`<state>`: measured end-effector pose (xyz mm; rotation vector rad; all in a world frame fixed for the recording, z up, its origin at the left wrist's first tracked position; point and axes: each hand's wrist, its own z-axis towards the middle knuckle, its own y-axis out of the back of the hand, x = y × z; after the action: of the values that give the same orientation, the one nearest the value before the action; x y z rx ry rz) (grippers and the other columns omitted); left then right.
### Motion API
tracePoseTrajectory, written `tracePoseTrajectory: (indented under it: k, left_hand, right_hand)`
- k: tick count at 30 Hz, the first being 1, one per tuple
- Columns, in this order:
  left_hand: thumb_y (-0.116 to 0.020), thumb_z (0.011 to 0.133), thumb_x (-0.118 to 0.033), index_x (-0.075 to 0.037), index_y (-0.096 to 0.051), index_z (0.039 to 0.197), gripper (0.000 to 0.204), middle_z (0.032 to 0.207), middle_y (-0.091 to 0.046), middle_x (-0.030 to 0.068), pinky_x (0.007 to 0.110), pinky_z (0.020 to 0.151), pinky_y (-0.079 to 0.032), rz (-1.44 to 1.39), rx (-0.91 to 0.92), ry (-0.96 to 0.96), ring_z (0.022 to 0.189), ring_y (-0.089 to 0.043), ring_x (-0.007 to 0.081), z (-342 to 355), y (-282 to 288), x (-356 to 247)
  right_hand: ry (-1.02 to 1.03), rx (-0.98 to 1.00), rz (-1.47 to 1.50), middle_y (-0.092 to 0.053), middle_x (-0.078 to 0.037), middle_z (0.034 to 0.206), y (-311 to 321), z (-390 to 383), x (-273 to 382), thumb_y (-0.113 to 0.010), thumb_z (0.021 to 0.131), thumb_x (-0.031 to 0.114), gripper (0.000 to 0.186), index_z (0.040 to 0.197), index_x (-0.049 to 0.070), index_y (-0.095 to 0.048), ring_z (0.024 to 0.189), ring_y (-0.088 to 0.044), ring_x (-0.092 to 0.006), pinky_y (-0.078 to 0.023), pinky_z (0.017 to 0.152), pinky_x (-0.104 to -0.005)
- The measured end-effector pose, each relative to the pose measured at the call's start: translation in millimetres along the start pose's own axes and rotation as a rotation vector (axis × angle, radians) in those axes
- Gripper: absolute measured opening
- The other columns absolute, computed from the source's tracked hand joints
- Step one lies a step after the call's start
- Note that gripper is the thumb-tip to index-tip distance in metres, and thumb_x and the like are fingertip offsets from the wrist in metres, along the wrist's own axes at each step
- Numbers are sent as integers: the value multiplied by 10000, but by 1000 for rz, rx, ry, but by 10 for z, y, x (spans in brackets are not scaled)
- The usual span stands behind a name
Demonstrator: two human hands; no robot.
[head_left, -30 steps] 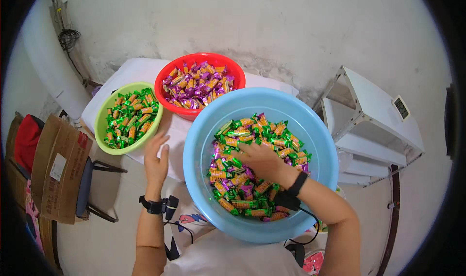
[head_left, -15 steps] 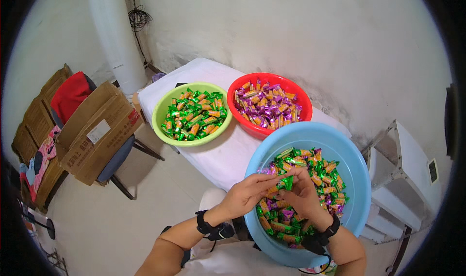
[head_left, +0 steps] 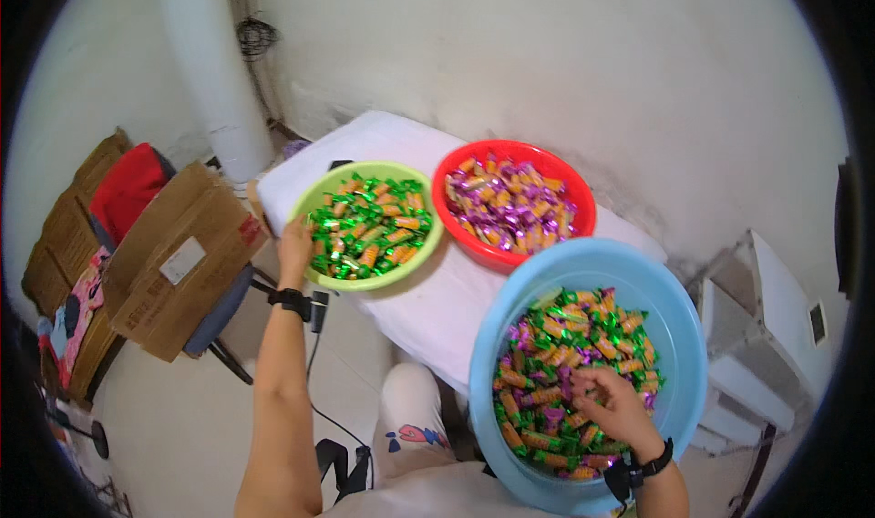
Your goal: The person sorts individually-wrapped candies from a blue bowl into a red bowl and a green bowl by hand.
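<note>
My left hand (head_left: 295, 247) reaches over the left rim of the light-green basin (head_left: 363, 283), its fingers blurred and partly hidden, so I cannot tell whether it holds anything. That basin is filled with green-wrapped candies (head_left: 374, 222). Inside the big blue basin (head_left: 670, 317), my right hand (head_left: 618, 407) is low over mixed green and purple candies (head_left: 547, 336). Its fingers are curled, with the fingertips closed at a purple-wrapped candy (head_left: 564, 383). A red basin (head_left: 588, 194) behind holds purple-wrapped candies (head_left: 510, 199). Both wrists wear black straps.
The green and red basins stand on a table with a white cloth (head_left: 428, 313). A cardboard box (head_left: 178, 263) leans on a chair at the left, beside a wooden bench (head_left: 59, 231). White shelving (head_left: 752, 326) stands at the right. A black cable (head_left: 314, 372) hangs by my left wrist.
My hands were together over the blue basin, holding a green-wrapped candy. The left hand has moved far left to the green basin; the right has lowered toward the candies.
</note>
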<state>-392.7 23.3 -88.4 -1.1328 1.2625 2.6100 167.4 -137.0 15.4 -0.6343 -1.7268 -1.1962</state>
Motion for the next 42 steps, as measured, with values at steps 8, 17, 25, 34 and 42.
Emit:
tracePoseTrajectory:
  k: [8,17,25,34,42]
  left_hand:
    - [-520,886,-133,-18,-582,1118,266,1195,-559,145,353,991,-349,-278,73,-274,1172,-480,282,-634,64,-286]
    - [-540,823,-30,-38,-601,1107,291,1181,-569,135,349,996,-344,-606,452,-448,1127,-511,248,-1872,320,-1607]
    - [-584,815,-72,-60,-573,1161,346,1226,-525,167,369,961,-398,-709,618,-648,1135,-504,304,-2250,456,-2073]
    - [-535,844,-26,-87,-545,1215,376,1146,-573,130,323,899,-436,-862,894,-594,1047,-558,244,-2247,494,-2128]
    - [-533,847,-31,-38,-584,1134,291,971,-626,88,283,740,-469,-424,-161,-56,834,-595,172,-859,216,-539]
  right_hand:
    - [154,-112,-595,-575,-168,943,133,351,-237,-641,784,166,315,1053,21,-562,889,-569,-339,-460,761,-403]
    - [271,-247,-783,-581,-159,1008,-51,920,-785,-611,772,192,353,1080,34,-540,963,-553,-334,-454,814,-427]
    - [372,-375,-523,-599,-136,896,-11,839,-486,-539,800,104,139,908,52,-609,841,-591,-322,-484,712,-405]
    - [573,-84,-365,-570,-141,863,-111,544,506,-604,765,-13,212,970,32,-574,759,-591,-308,-482,660,-353]
    - [393,-145,-400,-597,-151,996,24,258,357,-647,756,49,296,1043,38,-577,885,-595,-305,-486,758,-369]
